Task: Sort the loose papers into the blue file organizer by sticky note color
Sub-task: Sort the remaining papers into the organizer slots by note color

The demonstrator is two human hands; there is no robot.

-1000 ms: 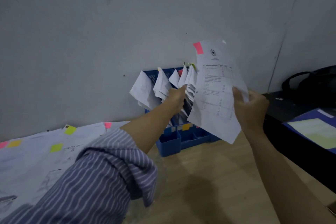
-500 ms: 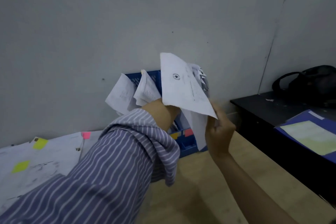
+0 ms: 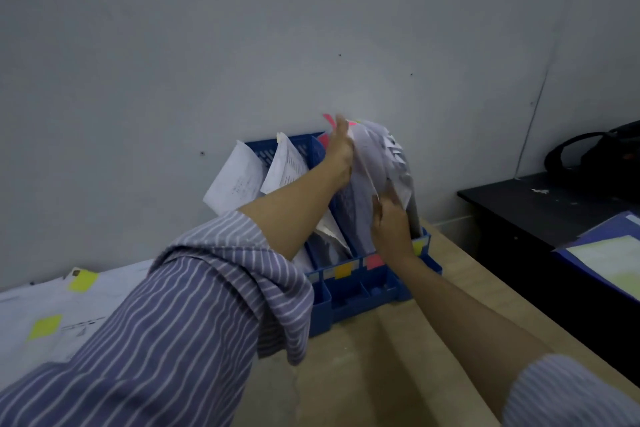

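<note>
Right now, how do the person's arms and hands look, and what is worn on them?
Both arms wear a blue-grey shirt with thin white stripes. The left sleeve is pushed up loosely near the elbow; the right sleeve likewise. The left hand and right hand are bare.

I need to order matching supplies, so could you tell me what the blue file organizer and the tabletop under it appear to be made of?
The blue file organizer looks like moulded plastic with a slight sheen: uniform colour, thin dividers, and slotted vents in its back wall. The tabletop looks like light wood or wood-look laminate, matte, pale tan with faint streaks; the dim picture does not show which.
</note>
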